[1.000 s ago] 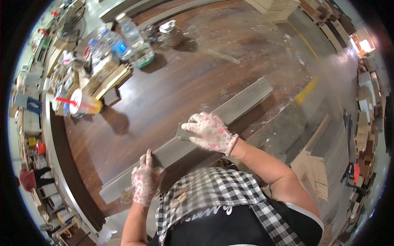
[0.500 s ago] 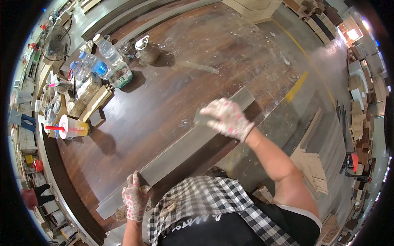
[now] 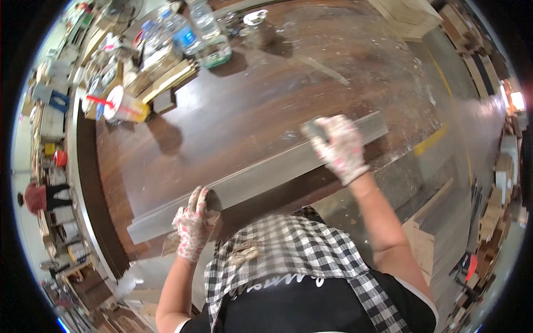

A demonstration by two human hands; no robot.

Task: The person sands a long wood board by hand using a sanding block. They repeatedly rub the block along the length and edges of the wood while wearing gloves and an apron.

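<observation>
Head view: blur softens the right hand [image 3: 340, 147], its fingers grasping a partly hidden grey block [image 3: 315, 130]. Whether the left hand [image 3: 192, 223] clenches or merely rests, I cannot tell. Since a second ago, the block has neared the two-o'clock end of the long, flat board [image 3: 266, 170], which stretches from eight o'clock across the glossy table [image 3: 222, 125].

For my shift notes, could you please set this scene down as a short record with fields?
Left hand: gloved, resting on the long grey board, toward its left end
Left hand position
Right hand: gloved, motion-blurred, holding a grey block near the board's far edge; contact unclear
Board: slantwise on the brown tabletop
Tabletop, far left: drink cup, with plastic bottles beyond it
Clothing: checked apron
</observation>
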